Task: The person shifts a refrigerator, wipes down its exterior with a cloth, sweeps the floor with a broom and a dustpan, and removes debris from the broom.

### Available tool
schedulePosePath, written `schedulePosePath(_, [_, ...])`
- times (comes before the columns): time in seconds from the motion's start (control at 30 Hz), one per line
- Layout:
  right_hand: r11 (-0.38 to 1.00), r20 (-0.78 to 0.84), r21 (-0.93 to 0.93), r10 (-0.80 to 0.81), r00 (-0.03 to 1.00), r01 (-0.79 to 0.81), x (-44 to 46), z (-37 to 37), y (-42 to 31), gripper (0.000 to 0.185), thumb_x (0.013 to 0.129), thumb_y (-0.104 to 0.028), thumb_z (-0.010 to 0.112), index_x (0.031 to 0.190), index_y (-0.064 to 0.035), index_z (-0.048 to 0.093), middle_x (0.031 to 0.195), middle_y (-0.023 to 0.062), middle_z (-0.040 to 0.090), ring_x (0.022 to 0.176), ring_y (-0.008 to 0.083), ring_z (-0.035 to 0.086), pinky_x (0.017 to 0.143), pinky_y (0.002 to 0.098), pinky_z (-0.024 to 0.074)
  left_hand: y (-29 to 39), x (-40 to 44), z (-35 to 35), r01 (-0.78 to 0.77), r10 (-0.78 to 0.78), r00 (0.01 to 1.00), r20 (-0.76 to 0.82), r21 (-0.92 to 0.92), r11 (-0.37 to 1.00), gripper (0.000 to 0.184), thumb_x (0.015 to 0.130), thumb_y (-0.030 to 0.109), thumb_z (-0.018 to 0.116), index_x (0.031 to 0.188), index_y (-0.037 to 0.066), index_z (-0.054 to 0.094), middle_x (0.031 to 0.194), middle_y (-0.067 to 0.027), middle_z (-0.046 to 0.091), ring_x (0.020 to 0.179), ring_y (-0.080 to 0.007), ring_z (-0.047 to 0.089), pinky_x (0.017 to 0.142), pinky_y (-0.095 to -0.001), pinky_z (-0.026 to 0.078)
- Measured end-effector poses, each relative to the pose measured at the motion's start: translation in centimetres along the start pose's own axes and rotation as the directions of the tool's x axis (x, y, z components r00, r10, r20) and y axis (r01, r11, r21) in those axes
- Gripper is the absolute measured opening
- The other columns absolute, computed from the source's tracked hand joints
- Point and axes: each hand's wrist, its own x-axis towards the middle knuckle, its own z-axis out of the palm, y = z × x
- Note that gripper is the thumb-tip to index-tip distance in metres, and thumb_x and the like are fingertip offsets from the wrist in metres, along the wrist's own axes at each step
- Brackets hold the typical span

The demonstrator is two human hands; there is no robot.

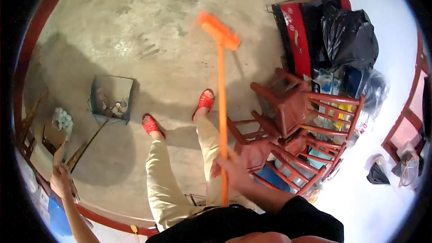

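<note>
My right hand is wrapped round the orange handle of a broom. The broom's orange head is slightly blurred and points away over the concrete floor. At the far left, my left hand is closed at the near end of a long dustpan handle. That handle runs up to a dark, box-shaped dustpan, in which some litter lies. Tan, cardboard-like pieces overlap the left hand, so its exact grip is partly hidden.
Reddish wooden chairs are stacked close on the right. Behind them are a red-and-black case and a black plastic bag. Pale egg-like objects lie left of the dustpan. My feet in red sandals stand between.
</note>
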Motion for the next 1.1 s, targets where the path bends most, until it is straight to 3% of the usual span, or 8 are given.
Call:
schedulePosePath(0.17, [0.899,-0.112,-0.093,-0.436,0.893,0.427,8.1,-4.4,-9.7,0.003,0.080,-0.006,0.049,0.081,-0.0041,0.047,0.062,0.0051,0.051,0.048,0.0152,0.051,0.043,0.0271,0.0441,2.6,-0.8,-0.9,0.049,-0.050,0.997,0.059,0.010,0.999,0.029,0.085,0.032,0.048,0.081,0.005,0.058,0.075,-0.0191,0.061,0.065,-0.0362,0.059,0.057,-0.0454,0.047])
schedulePosePath(0.3, [0.731,-0.181,-0.398,-0.654,0.734,0.554,17.8,-10.8,-21.5,0.007,0.080,-0.009,0.050,0.076,-0.0031,0.048,0.062,0.0068,0.050,0.045,0.0168,0.049,0.040,0.0291,0.0416,6.2,-2.0,-2.7,0.081,-0.080,0.996,0.035,-0.044,0.996,0.028,0.085,0.031,0.049,0.078,0.005,0.056,0.072,-0.0191,0.061,0.064,-0.0353,0.059,0.056,-0.0459,0.046])
schedulePosePath(0.43, [0.671,-0.193,-0.498,-0.703,0.684,0.550,22.9,-11.8,-31.3,0.015,0.086,-0.012,0.045,0.097,-0.0019,0.043,0.063,0.0075,0.049,0.043,0.0167,0.047,0.038,0.0302,0.0405,5.1,-2.9,-1.2,0.127,-0.124,0.988,0.095,-0.021,0.992,0.040,0.089,0.040,0.044,0.099,0.005,0.061,0.083,-0.0193,0.063,0.072,-0.0355,0.060,0.064,-0.0444,0.047])
schedulePosePath(0.6, [0.787,-0.185,-0.518,-0.486,0.854,0.336,23.0,-11.9,-26.7,0.016,0.089,-0.012,0.041,0.104,-0.0076,0.038,0.065,0.0062,0.047,0.046,0.0150,0.047,0.036,0.0311,0.0405,5.1,-2.1,-1.2,0.095,-0.094,0.994,0.054,-0.011,0.995,0.041,0.089,0.040,0.044,0.102,0.005,0.061,0.089,-0.0192,0.063,0.079,-0.0356,0.060,0.069,-0.0441,0.047])
schedulePosePath(0.8, [0.882,-0.133,-0.471,-0.092,0.987,0.018,5.0,-10.1,-11.6,0.040,0.087,-0.013,0.044,0.125,-0.0140,0.032,0.058,0.0053,0.046,0.037,0.0147,0.042,0.032,0.0279,0.0348,5.2,-2.5,-0.7,0.174,-0.171,0.977,0.128,-0.012,0.985,0.042,0.089,0.041,0.043,0.098,0.005,0.062,0.088,-0.0187,0.063,0.078,-0.0350,0.060,0.065,-0.0434,0.047])
schedulePosePath(0.87, [0.891,-0.089,-0.453,-0.063,0.994,0.016,0.5,-11.9,-10.2,0.042,0.086,-0.013,0.046,0.126,-0.0097,0.035,0.063,0.0053,0.049,0.043,0.0129,0.044,0.036,0.0255,0.0360,4.4,-2.6,0.1,0.254,-0.248,0.967,0.055,-0.227,0.940,0.031,0.086,0.034,0.047,0.079,0.005,0.056,0.073,-0.0165,0.062,0.066,-0.0348,0.059,0.058,-0.0459,0.046])
schedulePosePath(0.9, [0.893,-0.087,-0.449,-0.012,0.996,-0.028,-2.1,-11.9,-10.4,0.042,0.086,-0.013,0.048,0.126,-0.0077,0.037,0.068,0.0056,0.051,0.046,0.0126,0.046,0.038,0.0255,0.0373,6.1,-2.9,-2.3,0.097,-0.099,0.994,-0.047,-0.045,0.994,0.032,0.086,0.035,0.047,0.075,0.005,0.055,0.071,-0.0163,0.061,0.065,-0.0354,0.059,0.057,-0.0464,0.046])
schedulePosePath(1.1, [0.921,-0.341,-0.387,-0.104,0.934,-0.039,-7.1,-13.6,-9.6,0.036,0.088,-0.016,0.046,0.123,-0.0116,0.040,0.062,0.0046,0.049,0.043,0.0110,0.046,0.035,0.0221,0.0358,6.1,-3.6,-2.9,0.059,-0.060,0.997,-0.046,-0.039,0.998,0.034,0.086,0.035,0.045,0.073,0.005,0.054,0.070,-0.0170,0.061,0.064,-0.0352,0.059,0.056,-0.0463,0.046])
